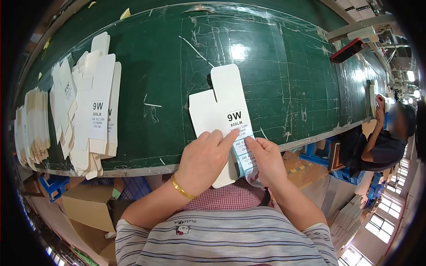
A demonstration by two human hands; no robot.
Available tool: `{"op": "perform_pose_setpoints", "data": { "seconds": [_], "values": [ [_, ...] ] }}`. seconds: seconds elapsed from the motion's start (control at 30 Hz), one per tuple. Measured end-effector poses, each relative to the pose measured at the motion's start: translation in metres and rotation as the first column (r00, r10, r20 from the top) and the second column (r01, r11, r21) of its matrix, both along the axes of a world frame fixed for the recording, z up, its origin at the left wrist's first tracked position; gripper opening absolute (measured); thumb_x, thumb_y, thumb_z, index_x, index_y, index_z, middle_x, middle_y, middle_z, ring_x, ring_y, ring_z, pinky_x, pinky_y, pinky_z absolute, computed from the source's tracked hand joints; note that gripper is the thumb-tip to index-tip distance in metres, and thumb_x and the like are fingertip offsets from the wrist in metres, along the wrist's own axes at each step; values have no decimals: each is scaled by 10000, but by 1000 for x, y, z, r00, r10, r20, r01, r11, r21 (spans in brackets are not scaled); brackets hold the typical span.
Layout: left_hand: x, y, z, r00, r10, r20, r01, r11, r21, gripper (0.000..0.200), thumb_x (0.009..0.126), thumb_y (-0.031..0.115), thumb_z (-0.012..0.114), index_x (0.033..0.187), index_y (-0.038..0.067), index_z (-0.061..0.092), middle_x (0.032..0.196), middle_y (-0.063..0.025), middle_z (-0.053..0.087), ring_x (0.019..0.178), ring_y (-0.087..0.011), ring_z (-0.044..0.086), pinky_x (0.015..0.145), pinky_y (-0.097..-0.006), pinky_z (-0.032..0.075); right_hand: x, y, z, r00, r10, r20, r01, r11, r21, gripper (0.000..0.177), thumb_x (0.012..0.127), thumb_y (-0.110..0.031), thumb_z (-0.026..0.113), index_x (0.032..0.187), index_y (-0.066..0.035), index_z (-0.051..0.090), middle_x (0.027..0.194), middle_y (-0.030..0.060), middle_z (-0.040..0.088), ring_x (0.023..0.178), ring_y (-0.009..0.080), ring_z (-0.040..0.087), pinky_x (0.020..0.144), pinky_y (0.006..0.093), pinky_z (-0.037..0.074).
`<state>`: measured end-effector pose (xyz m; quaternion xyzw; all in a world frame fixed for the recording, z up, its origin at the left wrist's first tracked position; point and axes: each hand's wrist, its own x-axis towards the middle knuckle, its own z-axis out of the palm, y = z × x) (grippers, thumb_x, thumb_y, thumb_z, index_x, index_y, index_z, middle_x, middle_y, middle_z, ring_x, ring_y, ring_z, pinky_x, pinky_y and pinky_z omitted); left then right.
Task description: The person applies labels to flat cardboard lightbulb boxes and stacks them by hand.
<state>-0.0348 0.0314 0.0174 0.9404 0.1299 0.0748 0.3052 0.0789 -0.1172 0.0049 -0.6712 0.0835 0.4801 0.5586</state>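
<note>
A flattened white carton (203,113) printed "9W 800LM" lies at the table's front edge, its lower end past the edge. My left hand (202,157) is over its lower left part. The index finger reaches to a small printed label area under the "9W" print; the other fingers are curled and the thumb is hidden. Between thumb and fingers, my right hand (268,162) pinches a light-blue strip of printed labels (244,155). This strip overlaps the carton's lower right, and its end hangs down toward my lap.
Several flat cartons (95,84) are piled at the left, beside a stack of cartons (36,124) on edge. A red-and-black object (348,50) rests at the far right of the green table (155,57). Another person (386,146) sits at the right. A cardboard box (86,204) stands below left.
</note>
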Motion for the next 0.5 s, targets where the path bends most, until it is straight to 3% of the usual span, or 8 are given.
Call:
{"op": "perform_pose_setpoints", "data": {
  "seconds": [0.13,0.23,0.27,0.47,0.5],
  "values": [
    [1,0,-1,1000,0,-1,0,999,41,474,770,31,633,1232,139,636,811,-41,524,716,-204,558,633,-322,502,-6,-14,0,992,94,86,-92,995,-33,235,979,-205,593,942,17,658,761,1,647,593,32,530,510,205,414],
    [-1,-4,-5,1000,14,11,-15,997,76,473,783,41,611,1241,156,634,797,-46,517,709,-215,566,618,-336,504,-13,-47,1,916,304,263,-283,952,-115,236,976,-224,597,917,-4,656,718,-23,617,558,17,480,465,194,347],
    [-1,-6,-7,1000,18,5,-19,995,94,472,786,43,606,1242,159,634,793,-48,514,706,-217,567,613,-337,504,-15,-56,8,897,355,265,-319,933,-168,265,978,-231,593,880,12,629,731,-15,582,673,39,455,586,237,397],
    [2,-22,-6,998,-23,66,0,945,328,415,770,81,660,1183,121,661,783,-55,524,735,-214,568,601,-339,489,-29,-99,-14,956,105,273,-124,991,56,252,982,-222,588,887,8,630,761,-14,602,688,34,478,604,224,404],
    [-1,-25,-4,995,-41,91,9,944,329,388,768,90,671,1155,104,664,839,-70,553,792,-227,581,641,-344,496,-30,-103,-19,957,78,279,-108,989,97,246,983,-218,587,891,5,632,768,-13,607,692,32,484,606,221,406]
  ]
}}
